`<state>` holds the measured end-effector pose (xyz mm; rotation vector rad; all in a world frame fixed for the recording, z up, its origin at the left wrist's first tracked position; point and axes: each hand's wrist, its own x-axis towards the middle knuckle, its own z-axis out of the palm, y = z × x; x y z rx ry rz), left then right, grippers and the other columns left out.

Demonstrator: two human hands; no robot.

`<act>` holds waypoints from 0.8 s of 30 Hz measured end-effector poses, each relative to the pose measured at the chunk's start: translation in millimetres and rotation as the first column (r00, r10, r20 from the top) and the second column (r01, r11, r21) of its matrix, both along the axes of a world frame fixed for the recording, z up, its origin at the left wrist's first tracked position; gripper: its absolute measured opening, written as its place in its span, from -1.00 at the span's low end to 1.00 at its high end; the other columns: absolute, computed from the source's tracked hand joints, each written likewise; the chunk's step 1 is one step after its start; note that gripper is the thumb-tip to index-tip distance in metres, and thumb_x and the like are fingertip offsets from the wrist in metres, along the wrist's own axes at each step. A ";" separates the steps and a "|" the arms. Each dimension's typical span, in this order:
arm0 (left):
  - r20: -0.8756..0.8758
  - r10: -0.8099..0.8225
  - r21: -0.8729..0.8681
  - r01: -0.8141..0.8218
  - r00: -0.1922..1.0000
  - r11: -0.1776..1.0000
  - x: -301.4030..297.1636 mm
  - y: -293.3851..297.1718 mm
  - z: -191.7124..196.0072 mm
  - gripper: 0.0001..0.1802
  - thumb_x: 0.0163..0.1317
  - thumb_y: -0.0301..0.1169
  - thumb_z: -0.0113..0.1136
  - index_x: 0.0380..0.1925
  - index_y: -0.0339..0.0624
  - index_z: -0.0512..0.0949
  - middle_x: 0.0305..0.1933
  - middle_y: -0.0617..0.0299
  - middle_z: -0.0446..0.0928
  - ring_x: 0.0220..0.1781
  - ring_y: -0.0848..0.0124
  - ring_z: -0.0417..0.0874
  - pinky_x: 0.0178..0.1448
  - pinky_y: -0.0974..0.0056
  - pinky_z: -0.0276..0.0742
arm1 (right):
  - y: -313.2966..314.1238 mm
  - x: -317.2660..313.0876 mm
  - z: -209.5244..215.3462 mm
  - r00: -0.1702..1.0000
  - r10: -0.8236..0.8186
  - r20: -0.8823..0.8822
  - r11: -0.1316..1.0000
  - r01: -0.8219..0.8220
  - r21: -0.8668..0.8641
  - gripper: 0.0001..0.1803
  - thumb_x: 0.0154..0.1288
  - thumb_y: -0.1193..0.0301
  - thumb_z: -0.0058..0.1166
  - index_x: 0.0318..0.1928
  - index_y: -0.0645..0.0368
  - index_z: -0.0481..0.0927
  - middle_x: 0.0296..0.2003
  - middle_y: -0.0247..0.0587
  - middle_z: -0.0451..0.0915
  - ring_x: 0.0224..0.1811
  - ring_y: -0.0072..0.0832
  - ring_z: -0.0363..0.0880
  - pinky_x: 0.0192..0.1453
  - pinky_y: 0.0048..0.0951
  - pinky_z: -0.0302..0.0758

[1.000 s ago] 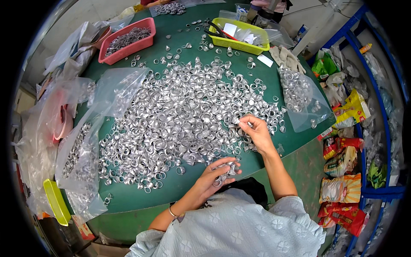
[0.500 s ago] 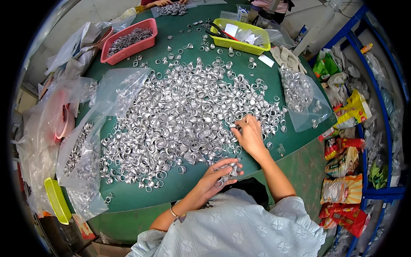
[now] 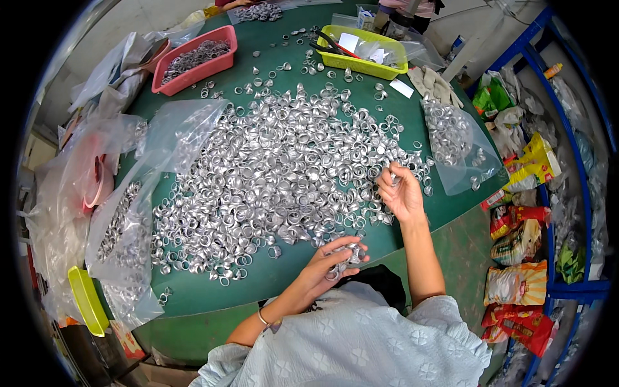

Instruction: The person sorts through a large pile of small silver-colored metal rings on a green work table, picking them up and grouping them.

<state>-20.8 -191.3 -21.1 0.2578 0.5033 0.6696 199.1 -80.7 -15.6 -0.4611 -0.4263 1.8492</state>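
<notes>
A wide heap of silver-coloured metal rings [image 3: 271, 174] covers the middle of the green table [image 3: 271, 287]. Close to the near table edge, my left hand [image 3: 325, 266] is curled palm-up around several rings [image 3: 349, 255]. Over the heap's right side my right hand [image 3: 402, 192] is raised, its palm partly turned toward me and its fingers bent in a pinch. A small shiny ring [image 3: 393, 173] appears between its fingertips, though the rings behind make this hard to see.
A pink basket [image 3: 230, 61] of rings stands far left, a yellow-green basket [image 3: 361, 67] with pliers far right. Clear plastic bags [image 3: 184, 122] of rings lie left; another bag [image 3: 449, 145] lies right near gloves [image 3: 433, 86]. Blue shelving [image 3: 549, 248] rises beyond the right edge.
My right hand has moved right and slightly up from the heap, turning its palm toward me. My left hand stays nearly still around its rings. At the far edge, another person's hand has shifted.
</notes>
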 end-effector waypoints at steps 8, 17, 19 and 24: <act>0.003 -0.015 -0.011 0.015 1.000 1.000 1.8 0.0 -0.1 -0.59 0.23 -0.42 0.07 0.09 -0.21 0.35 0.03 0.07 0.45 0.06 0.23 0.53 -0.09 0.32 0.59 | -16.8 -42.3 1.5 -0.481 -0.449 0.754 0.887 -0.344 0.309 -0.80 0.11 0.26 0.14 -0.40 0.12 0.62 -0.63 -0.05 0.56 -0.56 -0.14 0.57 -0.48 -0.21 0.45; 0.006 -0.002 -0.008 0.002 1.000 1.000 -1.7 -1.2 -1.0 -0.59 0.24 -0.42 0.06 0.10 -0.22 0.35 0.04 0.07 0.45 0.07 0.23 0.53 -0.09 0.33 0.59 | -4.6 -34.7 -2.3 -0.387 -0.471 0.793 0.877 -0.300 0.375 -0.87 0.12 0.39 0.09 -0.41 0.19 0.62 -0.61 -0.08 0.56 -0.57 -0.18 0.55 -0.45 -0.27 0.42; 0.008 0.009 -0.011 -0.009 1.000 1.000 -2.2 -1.3 -1.6 -0.59 0.23 -0.43 0.07 0.10 -0.22 0.35 0.03 0.07 0.45 0.06 0.23 0.53 -0.09 0.33 0.60 | -1.4 -21.1 -5.0 -0.005 -0.398 0.918 0.908 -0.149 0.393 -0.85 0.19 0.43 0.05 -0.39 0.26 0.60 -0.64 -0.22 0.54 -0.59 -0.43 0.54 -0.50 -0.47 0.36; 0.012 0.005 -0.007 -0.005 1.000 1.000 -1.5 0.2 -3.4 -0.59 0.23 -0.43 0.07 0.10 -0.23 0.36 0.02 0.06 0.46 0.06 0.21 0.53 -0.09 0.31 0.60 | -3.6 -15.3 10.8 0.898 -0.012 0.439 1.000 0.015 -0.004 -0.77 0.26 0.46 -0.04 -0.11 0.33 0.47 -0.42 -0.13 0.49 -0.59 -0.48 0.45 -0.71 -0.65 0.32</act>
